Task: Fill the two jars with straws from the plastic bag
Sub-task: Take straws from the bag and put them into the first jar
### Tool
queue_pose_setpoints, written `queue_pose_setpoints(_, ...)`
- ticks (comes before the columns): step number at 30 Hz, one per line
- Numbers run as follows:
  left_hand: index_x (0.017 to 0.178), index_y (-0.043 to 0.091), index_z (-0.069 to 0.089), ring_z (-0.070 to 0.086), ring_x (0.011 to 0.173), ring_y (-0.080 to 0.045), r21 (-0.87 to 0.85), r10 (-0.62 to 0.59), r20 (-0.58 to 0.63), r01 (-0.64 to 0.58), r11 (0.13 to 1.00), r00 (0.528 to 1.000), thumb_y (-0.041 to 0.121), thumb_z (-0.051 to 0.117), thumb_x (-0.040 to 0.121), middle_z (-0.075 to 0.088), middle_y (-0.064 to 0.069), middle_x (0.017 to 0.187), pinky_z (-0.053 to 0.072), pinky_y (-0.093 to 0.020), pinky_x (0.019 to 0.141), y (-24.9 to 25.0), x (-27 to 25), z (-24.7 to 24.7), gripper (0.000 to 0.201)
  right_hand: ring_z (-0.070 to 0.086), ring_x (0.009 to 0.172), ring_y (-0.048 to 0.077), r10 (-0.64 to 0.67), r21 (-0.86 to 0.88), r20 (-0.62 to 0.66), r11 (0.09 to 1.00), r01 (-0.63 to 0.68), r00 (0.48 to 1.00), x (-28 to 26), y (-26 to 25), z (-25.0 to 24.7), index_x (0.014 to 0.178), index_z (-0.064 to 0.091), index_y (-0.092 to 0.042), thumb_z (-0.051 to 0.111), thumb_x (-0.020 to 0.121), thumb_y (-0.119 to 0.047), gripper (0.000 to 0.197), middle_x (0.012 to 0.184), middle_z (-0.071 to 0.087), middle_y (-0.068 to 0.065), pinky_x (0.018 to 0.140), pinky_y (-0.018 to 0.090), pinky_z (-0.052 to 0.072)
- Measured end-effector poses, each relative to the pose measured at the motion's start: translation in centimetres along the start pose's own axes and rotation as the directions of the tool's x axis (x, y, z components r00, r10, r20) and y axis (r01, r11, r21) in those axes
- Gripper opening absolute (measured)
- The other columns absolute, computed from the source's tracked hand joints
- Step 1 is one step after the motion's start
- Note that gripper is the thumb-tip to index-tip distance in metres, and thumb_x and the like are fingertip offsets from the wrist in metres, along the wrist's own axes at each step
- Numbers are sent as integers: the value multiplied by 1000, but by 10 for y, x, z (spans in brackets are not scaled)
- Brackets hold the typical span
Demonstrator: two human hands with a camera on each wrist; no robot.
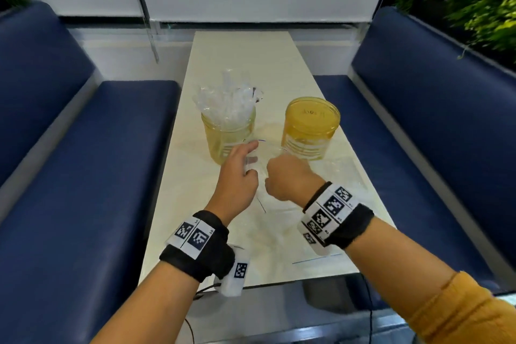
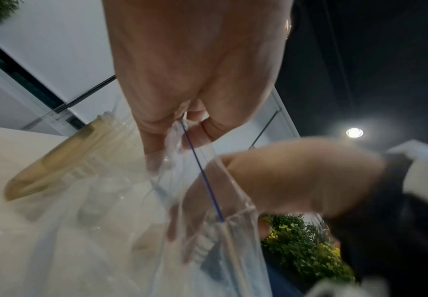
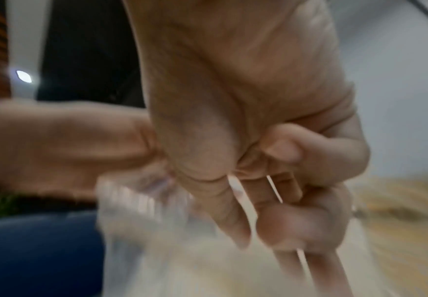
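Observation:
Two yellow-tinted clear jars stand on the pale table (image 1: 243, 58). The left jar (image 1: 223, 142) is packed with wrapped clear straws (image 1: 226, 100); the right jar (image 1: 310, 131) looks empty. In front of them lies a clear zip bag (image 1: 293, 232) with a blue seal line. My left hand (image 1: 237, 173) pinches the bag's rim (image 2: 182, 128) and holds the mouth up. My right hand (image 1: 287, 179) reaches into the bag (image 2: 131, 251), its fingers curled round a few wrapped straws (image 2: 204, 241). The right wrist view is blurred and shows that hand (image 3: 258, 100) as a fist.
Blue padded benches (image 1: 83, 176) run along both long sides of the narrow table. A white wall and a blind cord (image 1: 152, 36) lie beyond the far end. Green plants (image 1: 469, 3) hang at the upper right. A cable (image 1: 206, 288) dangles at the near edge.

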State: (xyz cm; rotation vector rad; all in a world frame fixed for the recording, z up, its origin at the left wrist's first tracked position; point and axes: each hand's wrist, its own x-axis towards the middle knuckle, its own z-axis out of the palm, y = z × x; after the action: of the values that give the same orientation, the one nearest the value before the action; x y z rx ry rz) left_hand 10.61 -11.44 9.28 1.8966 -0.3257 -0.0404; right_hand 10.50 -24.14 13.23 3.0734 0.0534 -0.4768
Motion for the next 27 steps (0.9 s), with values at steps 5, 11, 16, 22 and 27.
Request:
queue_pose_setpoints(5,142,12,49,59,118,-11,-4,34,-3,-34,999,999,-16,41,88,48,1,142,43,-2,83,0,-4,5,62,64,104,28,74,2,149,997,-75,986,17,16,51,116,63,-11,55,95,-31,29,117,65,7,72,30,41)
queue_pose_setpoints(11,139,11,52,60,118,-11,-6,46,-4,-46,999,999,-18,40,87,49,0,140,43,-2,86,-3,-8,2,61,62,105,29,56,80,269,994,-80,962,23,18,66,117,60,-8,55,95,-43,41,117,64,8,75,31,43)
queue_pose_setpoints(16,140,12,51,61,115,-9,30,47,4,-47,998,999,-17,41,88,49,2,138,45,-4,85,-5,-11,0,60,62,107,28,70,94,314,990,-104,947,25,13,69,119,61,-8,47,100,-28,31,121,63,9,75,30,42)
queue_pose_setpoints(22,140,13,52,60,115,-16,127,87,26,-89,988,996,-10,52,85,50,2,136,49,-27,94,-9,-11,2,60,60,112,30,101,21,186,994,-107,977,11,14,37,124,58,-6,49,96,-8,29,125,61,12,77,32,42)
queue_pose_setpoints(27,147,19,43,46,130,-16,381,132,80,-153,912,988,14,74,83,45,4,139,39,-28,108,-14,-8,9,72,59,115,27,22,-136,91,991,-9,996,-5,14,2,126,55,-9,50,97,-10,30,126,59,9,86,32,46)
